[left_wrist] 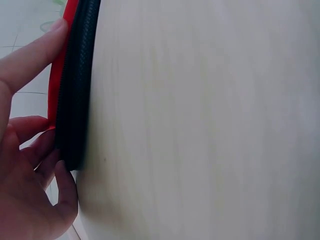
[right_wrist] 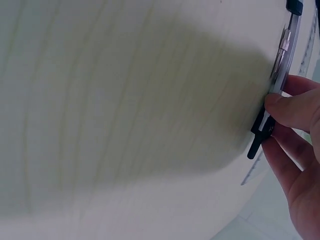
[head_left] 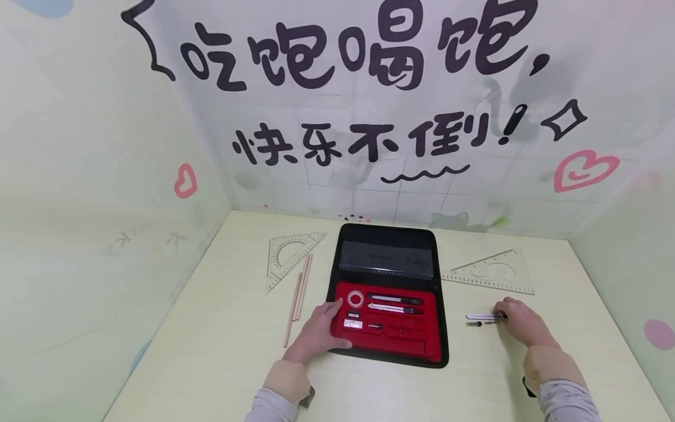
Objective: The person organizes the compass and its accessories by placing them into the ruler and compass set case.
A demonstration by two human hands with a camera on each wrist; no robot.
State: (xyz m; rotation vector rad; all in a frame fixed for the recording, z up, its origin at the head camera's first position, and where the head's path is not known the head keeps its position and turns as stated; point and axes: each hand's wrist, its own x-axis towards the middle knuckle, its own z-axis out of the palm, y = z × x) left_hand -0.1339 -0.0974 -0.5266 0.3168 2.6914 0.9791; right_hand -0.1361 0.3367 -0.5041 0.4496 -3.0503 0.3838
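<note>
Head view: left hand grips the near left corner of an open black case, which lies on the pale table. Raised lid stretches beyond that grip. Inside, to the right of the fingers, red lining carries a clear ring, two slim tools, a sharpener and a white eraser. Beyond the left hand, outward to its left: pencils side by side, then a triangle ruler with a half-round cutout.

Right hand is well apart from the case, to its right, fingertips closed on a drawing compass whose silver legs point left out of the grip. Just on the near side of those legs, a short black piece lies on the table. Farther out, beyond the right grip, a second triangle ruler.

Left wrist view: thumb presses the red rim; the other fingers bend in against the corner, beside the dark zip. Small gap only, the case edge between.

Right wrist view: compass pinched between thumb and fingers near its black head, almost no opening. Legs run away from the grip to a black end; a ruler edge shows past the fingers.
</note>
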